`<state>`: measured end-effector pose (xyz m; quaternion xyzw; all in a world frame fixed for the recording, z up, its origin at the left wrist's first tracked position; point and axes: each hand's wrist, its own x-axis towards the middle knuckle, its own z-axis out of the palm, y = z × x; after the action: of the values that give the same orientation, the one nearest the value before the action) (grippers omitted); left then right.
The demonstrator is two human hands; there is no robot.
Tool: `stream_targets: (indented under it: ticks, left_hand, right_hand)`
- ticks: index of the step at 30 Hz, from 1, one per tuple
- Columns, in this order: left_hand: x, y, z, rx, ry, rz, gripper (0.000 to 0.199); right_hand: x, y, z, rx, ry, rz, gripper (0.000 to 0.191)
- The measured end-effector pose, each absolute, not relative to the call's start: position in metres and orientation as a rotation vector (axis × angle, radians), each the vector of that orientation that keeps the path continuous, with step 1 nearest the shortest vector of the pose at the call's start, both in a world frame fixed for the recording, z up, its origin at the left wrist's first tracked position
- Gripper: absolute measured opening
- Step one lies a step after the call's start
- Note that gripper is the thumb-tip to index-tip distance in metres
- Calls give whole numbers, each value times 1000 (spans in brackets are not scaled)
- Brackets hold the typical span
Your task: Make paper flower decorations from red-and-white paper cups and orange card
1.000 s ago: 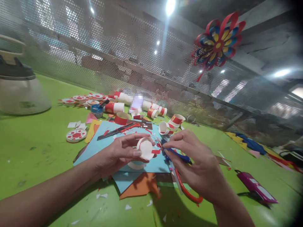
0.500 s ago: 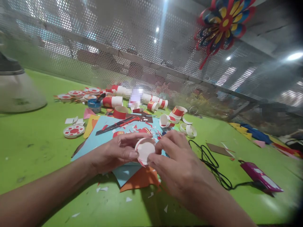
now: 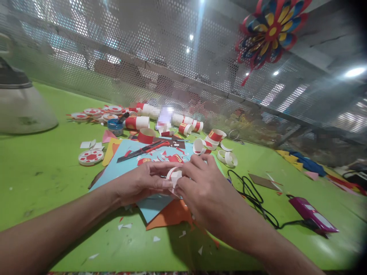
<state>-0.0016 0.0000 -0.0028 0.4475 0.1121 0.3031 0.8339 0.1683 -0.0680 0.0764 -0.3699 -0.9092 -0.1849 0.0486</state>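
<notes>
A short round piece cut from a white paper cup (image 3: 173, 174), with some red on its edge, is between my two hands. My left hand (image 3: 149, 179) grips it from the left, thumb in front and fingers behind. From the right, my right hand (image 3: 200, 187) has its fingers closed on the same piece and hides much of it. Beneath them lie a light blue sheet (image 3: 114, 173) with red paper scraps and an orange sheet (image 3: 170, 217). Just beyond my hands, a red and black utility knife (image 3: 143, 150) rests on the blue sheet.
Cut paper cup rings (image 3: 227, 157) and cups (image 3: 137, 123) lie at the back. A blue-lidded jar (image 3: 115, 127) stands near decorated white-and-red discs (image 3: 91, 156). At the right are a black cable (image 3: 262, 214) and a purple device (image 3: 312, 214). A large whitish container (image 3: 25, 110) stands far left.
My right hand has shifted left and over the cup piece, covering more of it. The piece has turned, so its round inside shows less. My left hand still holds it.
</notes>
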Motion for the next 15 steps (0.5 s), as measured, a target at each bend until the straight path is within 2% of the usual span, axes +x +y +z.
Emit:
stream_targets:
  ticks: [4,8,11,15]
  left_hand:
    - [-1,0,-4,947,267,641,49]
    - [0,0,-3,915,309,663,46]
    - [0,0,-1,889,320,682,48]
    - [0,0,-1,907,326,683,50]
  right_hand:
    - [169,-67,72,-1108,-2751,-634,20]
    - [174,-66,66,-1127,-2695,-549,19]
    - [183,-65,68,-1141,-2561,-332,16]
    - [199,-60,75,-1116,-2219,136,10]
